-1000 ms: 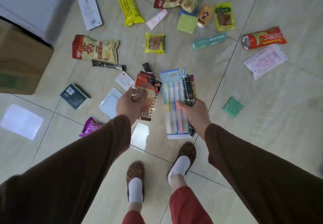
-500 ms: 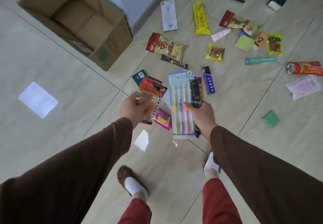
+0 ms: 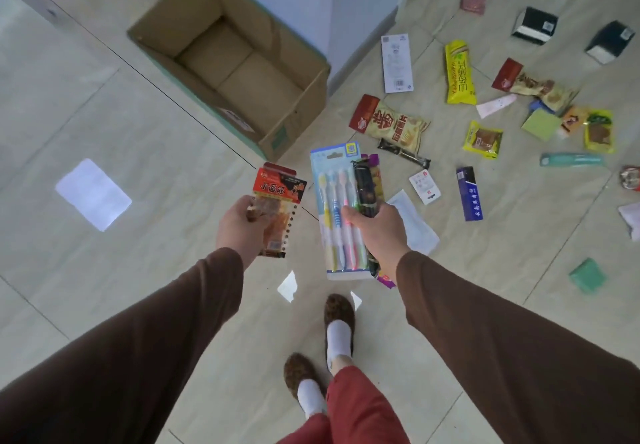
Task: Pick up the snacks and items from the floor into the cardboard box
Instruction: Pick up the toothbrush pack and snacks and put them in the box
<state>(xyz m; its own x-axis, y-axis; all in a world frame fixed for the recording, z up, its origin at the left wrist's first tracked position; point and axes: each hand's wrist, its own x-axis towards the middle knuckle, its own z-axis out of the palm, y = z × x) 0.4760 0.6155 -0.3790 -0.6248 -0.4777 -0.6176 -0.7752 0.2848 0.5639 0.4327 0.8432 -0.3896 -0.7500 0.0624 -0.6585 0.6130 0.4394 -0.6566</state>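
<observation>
My left hand (image 3: 239,225) grips a red and orange snack packet (image 3: 278,198) with clear lower part. My right hand (image 3: 375,232) holds a blue toothbrush pack (image 3: 334,201) together with a dark snack bar (image 3: 367,184) and a purple wrapper behind it. Both hands hover above the floor, a short way in front of the open cardboard box (image 3: 294,121), which looks empty inside. To the right, several snacks lie on the tiles, among them a red chips bag (image 3: 391,123) and a yellow packet (image 3: 459,73).
A white wall corner (image 3: 332,11) stands behind the box. On the floor lie a dark blue box (image 3: 469,194), a white card (image 3: 396,59), a teal tube (image 3: 571,159), green pads (image 3: 587,275) and two black cartons (image 3: 535,24). My slippered feet (image 3: 337,319) stand below.
The view has swung left and I have stepped toward the box, which now lies close ahead of my hands. Both hands keep holding the same items.
</observation>
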